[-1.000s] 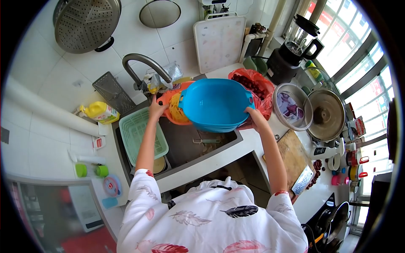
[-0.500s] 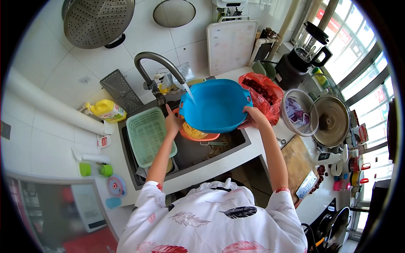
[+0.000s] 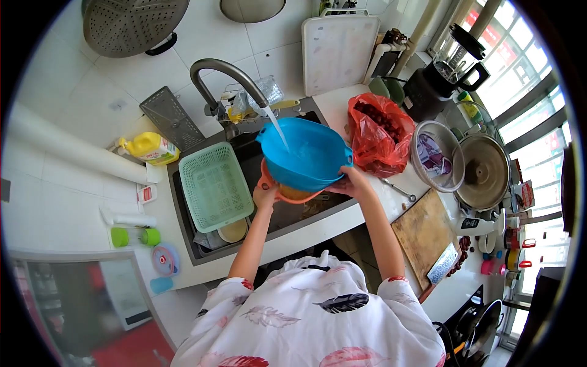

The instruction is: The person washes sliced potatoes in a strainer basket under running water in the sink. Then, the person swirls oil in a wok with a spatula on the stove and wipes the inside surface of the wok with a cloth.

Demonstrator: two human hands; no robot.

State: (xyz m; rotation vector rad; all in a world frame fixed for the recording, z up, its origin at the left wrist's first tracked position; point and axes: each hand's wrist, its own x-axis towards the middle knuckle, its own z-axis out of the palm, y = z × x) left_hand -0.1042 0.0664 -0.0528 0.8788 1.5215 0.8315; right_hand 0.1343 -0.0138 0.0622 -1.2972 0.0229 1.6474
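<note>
A blue basin [image 3: 306, 156] with handle openings is tilted under the running faucet [image 3: 235, 76], and water falls into it. My right hand [image 3: 353, 182] grips its right-hand handle, fingers partly hidden behind the rim. Beneath it is an orange basin [image 3: 267, 172], mostly covered by the blue one. My left hand [image 3: 265, 196] is closed on the orange basin's left edge, with some fingers out of sight. What the orange basin contains is largely hidden. Both basins are over the dark sink [image 3: 287, 214].
A pale green basket [image 3: 215, 186] sits across the sink's left side. To the right are a red plastic bag [image 3: 379, 137] of dark red fruit, a clear bowl [image 3: 437, 156], a wooden cutting board [image 3: 422, 235] with a cleaver [image 3: 443, 264], and a blender [image 3: 449, 73].
My left hand has moved lower, from beside the blue basin to the orange basin's edge. The blue basin has shifted slightly left and tilted, covering the yellow contents seen before.
</note>
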